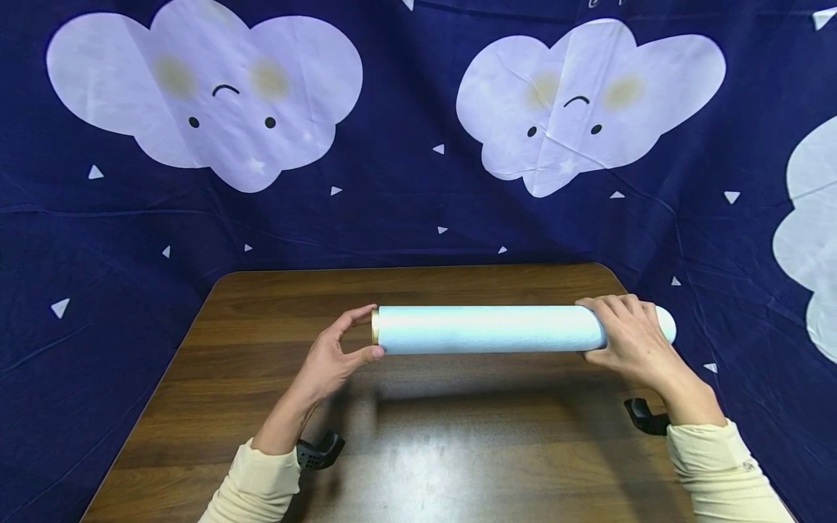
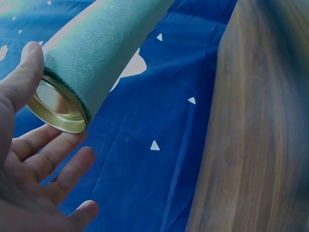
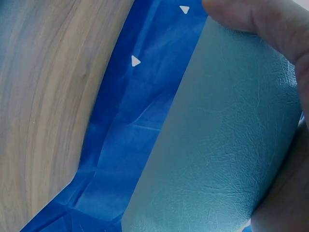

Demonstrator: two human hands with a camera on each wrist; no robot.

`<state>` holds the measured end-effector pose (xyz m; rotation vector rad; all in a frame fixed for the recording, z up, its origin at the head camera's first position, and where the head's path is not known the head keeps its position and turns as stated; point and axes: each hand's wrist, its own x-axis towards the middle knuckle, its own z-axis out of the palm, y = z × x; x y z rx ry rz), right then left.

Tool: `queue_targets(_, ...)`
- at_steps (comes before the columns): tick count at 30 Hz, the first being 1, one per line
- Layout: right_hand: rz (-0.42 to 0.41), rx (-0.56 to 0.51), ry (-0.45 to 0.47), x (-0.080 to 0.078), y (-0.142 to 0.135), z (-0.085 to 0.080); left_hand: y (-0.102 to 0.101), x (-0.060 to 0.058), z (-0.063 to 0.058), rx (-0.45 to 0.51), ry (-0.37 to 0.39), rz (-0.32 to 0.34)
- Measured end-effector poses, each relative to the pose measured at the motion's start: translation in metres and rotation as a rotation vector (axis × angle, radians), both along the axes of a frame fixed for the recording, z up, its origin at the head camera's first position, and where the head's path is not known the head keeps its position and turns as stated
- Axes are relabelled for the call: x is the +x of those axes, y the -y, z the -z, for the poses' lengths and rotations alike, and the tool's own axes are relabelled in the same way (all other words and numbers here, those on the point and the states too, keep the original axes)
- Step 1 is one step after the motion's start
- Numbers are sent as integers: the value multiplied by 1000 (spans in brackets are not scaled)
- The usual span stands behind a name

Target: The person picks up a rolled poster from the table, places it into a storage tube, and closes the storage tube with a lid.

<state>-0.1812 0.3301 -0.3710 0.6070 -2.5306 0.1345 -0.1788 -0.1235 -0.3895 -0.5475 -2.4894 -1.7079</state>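
Observation:
A long light blue tube (image 1: pixel 484 329) with a creased, leathery surface is held level above the wooden table, its shadow falling below it. At its left end my left hand (image 1: pixel 330 356) pinches the gold metal rim (image 2: pixel 60 118) between thumb and fingertips. Two of the left fingers spread away from the tube in the left wrist view. My right hand (image 1: pixel 631 341) grips the tube from above near its right end, thumb on the near side. A rounded pale tip (image 1: pixel 666 325) sticks out past that hand. The right wrist view shows the tube's textured side close up.
The brown wooden table (image 1: pixel 261 407) has rounded far corners. Behind and beside it hangs a dark blue cloth (image 1: pixel 405 131) printed with white clouds and small triangles. A black wrist mount sits at each wrist, below cream sleeves (image 1: pixel 255 479).

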Motion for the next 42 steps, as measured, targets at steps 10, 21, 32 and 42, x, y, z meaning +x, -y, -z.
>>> queue_targets(10, -26, 13, -10, 0, 0, -2, 1, 0, -2, -69, -24, -15)
queue_targets(21, -32, 15, -31, 0, 0, -6, 0, -3, -4, -26, 9, -1)
queue_targets(32, -17, 0, -20, 1, -1, -7, -2, -6, -2, 49, -17, 42)
queue_targets(42, -22, -15, -26, 1, -1, -6, -7, -7, 1, 178, -13, 113)
